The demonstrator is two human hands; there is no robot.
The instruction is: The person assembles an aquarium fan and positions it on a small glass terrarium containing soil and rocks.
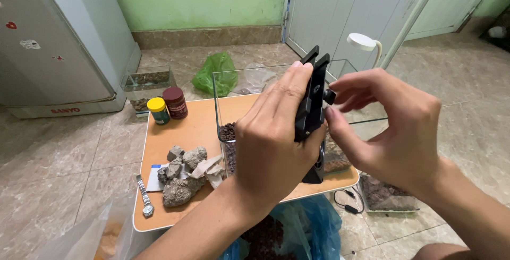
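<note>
left hand (273, 148): grip clamped round black clamp (311, 114), upright above glass tank (228, 87), steadying it | right hand (396, 127): fingertips pinched on clamp's side knob (329, 97), likely adjusting | worktop (196, 132): rocks (180, 177), watch (144, 196), two jars (167, 106) at left, beside tank

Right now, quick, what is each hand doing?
Left hand: closed around the black clamp.
Right hand: fingertips pinching the clamp's small knob.
</note>
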